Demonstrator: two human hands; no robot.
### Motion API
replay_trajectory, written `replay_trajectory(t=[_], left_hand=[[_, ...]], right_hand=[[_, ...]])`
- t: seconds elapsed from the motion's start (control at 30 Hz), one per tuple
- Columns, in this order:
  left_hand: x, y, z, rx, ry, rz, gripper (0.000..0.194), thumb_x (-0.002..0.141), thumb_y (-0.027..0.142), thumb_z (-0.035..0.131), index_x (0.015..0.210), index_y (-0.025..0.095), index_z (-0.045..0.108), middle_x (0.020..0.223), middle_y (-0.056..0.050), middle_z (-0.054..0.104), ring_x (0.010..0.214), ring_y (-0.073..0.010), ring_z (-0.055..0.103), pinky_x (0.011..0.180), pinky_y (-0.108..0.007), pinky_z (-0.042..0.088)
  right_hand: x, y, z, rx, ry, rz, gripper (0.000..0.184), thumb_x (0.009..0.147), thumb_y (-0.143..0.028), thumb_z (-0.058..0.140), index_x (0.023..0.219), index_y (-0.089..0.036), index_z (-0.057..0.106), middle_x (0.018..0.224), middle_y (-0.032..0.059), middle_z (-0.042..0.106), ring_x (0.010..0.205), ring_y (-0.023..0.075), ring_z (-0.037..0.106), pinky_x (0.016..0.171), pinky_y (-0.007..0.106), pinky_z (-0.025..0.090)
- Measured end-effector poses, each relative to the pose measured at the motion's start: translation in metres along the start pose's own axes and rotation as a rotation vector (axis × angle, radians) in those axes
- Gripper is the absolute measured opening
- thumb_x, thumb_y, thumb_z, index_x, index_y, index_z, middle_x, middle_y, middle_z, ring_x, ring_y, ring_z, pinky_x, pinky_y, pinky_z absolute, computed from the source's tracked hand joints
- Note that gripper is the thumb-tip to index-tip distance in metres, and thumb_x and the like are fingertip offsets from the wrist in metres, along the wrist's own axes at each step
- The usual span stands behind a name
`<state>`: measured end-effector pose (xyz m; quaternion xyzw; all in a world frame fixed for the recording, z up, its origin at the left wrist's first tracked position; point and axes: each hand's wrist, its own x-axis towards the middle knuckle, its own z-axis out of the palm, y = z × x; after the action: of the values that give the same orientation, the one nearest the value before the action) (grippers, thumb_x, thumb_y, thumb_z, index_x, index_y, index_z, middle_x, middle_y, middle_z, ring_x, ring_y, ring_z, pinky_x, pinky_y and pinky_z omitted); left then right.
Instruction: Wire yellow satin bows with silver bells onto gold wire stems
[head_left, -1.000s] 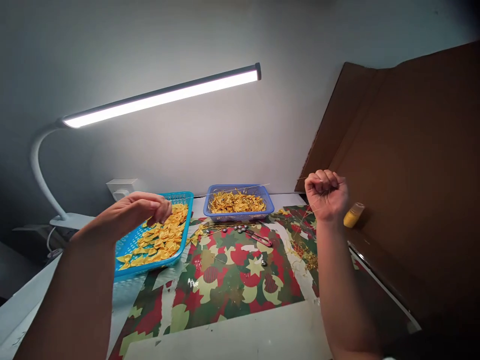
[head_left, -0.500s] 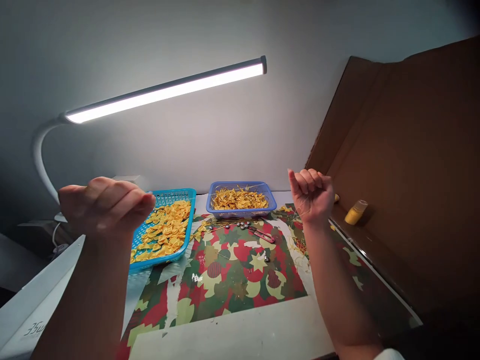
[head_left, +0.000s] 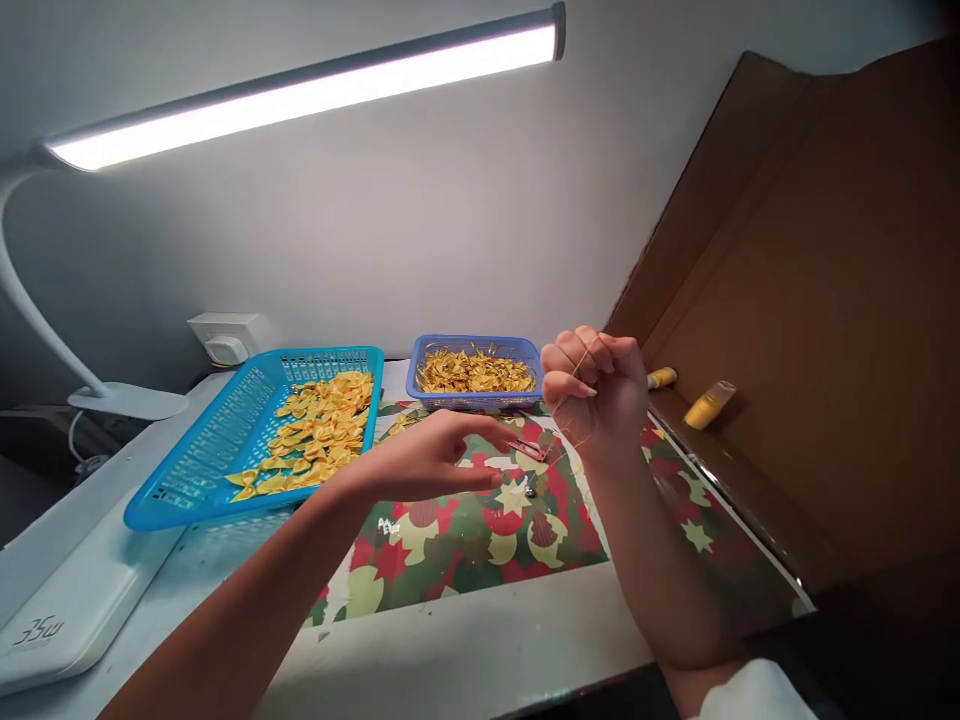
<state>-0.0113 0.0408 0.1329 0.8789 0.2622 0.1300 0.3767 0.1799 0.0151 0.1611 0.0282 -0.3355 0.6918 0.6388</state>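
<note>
My left hand [head_left: 427, 455] reaches over the patterned mat with its thumb and forefinger spread apart, holding nothing that I can see. Just beyond its fingertips lie pink-handled thread snips [head_left: 529, 450]. A small silvery bead [head_left: 530, 491] rests on the mat close to the thumb. My right hand [head_left: 596, 390] is raised and curled into a fist, palm towards me. Thin gold thread [head_left: 576, 372] crosses its fingers and hangs in loops at the wrist; the thread's far end is hard to follow.
On the left a blue basket [head_left: 202, 450] holds yellow ribbon bows. A smaller purple-blue basket [head_left: 480, 402] with gold bows stands at the back. A lamp [head_left: 315, 90] hangs above, a white power bank [head_left: 82, 610] lies front left, and cardboard [head_left: 810, 300] with a yellow bottle [head_left: 709, 405] is right.
My left hand has come from the far left to the middle and opened from a fist. My right hand stays closed and has turned slightly. The view has tilted down.
</note>
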Motion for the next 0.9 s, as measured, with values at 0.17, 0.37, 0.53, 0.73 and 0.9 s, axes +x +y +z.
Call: replay_trajectory(t=[0.17,0.37,0.53,0.73,0.9], left_hand=[[0.006,0.000,0.011,-0.131,-0.038,0.053,0.023,0.082,0.032,0.062,0.101,0.021,0.071,0.065,0.004,0.058,0.049,-0.0069,0.029,0.043,-0.023,0.024],[0.007,0.000,0.016,-0.229,-0.036,0.033,0.020,0.083,0.034,0.062,0.088,0.017,0.073,0.078,-0.004,0.070,0.053,-0.0079,0.041,0.044,-0.023,0.029],[0.008,-0.003,0.016,-0.330,-0.063,0.003,0.013,0.081,0.025,0.063,0.083,0.017,0.073,0.080,-0.005,0.073,0.065,-0.0108,0.058,0.053,-0.021,0.041],[0.009,-0.003,0.013,-0.330,-0.051,0.001,0.012,0.080,0.019,0.062,0.082,0.017,0.074,0.080,-0.005,0.075,0.068,-0.0116,0.061,0.054,-0.021,0.043],[0.010,-0.003,0.012,-0.279,0.001,-0.008,0.014,0.079,0.020,0.061,0.077,0.015,0.073,0.072,-0.004,0.072,0.060,-0.0094,0.055,0.048,-0.019,0.038]], right_hand=[[0.002,-0.003,-0.003,-0.036,-0.001,-0.011,0.050,0.072,-0.015,0.062,0.056,-0.020,0.015,0.053,-0.0068,0.021,0.050,0.0073,0.023,0.043,0.009,0.040],[0.005,-0.005,-0.004,-0.149,0.057,-0.072,0.051,0.070,-0.016,0.061,0.058,-0.020,0.011,0.053,-0.0068,0.017,0.050,0.0077,0.019,0.040,0.009,0.037],[0.007,-0.006,-0.007,-0.162,0.092,-0.090,0.053,0.070,-0.016,0.060,0.061,-0.021,0.008,0.054,-0.0070,0.014,0.049,0.0078,0.019,0.039,0.009,0.036],[0.009,-0.011,-0.011,-0.196,0.127,-0.120,0.054,0.070,-0.016,0.060,0.061,-0.021,0.007,0.053,-0.0069,0.015,0.048,0.0076,0.019,0.038,0.009,0.035],[0.008,-0.019,-0.011,-0.288,0.111,-0.136,0.056,0.071,-0.018,0.062,0.061,-0.021,0.007,0.053,-0.0067,0.014,0.048,0.0079,0.019,0.037,0.011,0.032]])
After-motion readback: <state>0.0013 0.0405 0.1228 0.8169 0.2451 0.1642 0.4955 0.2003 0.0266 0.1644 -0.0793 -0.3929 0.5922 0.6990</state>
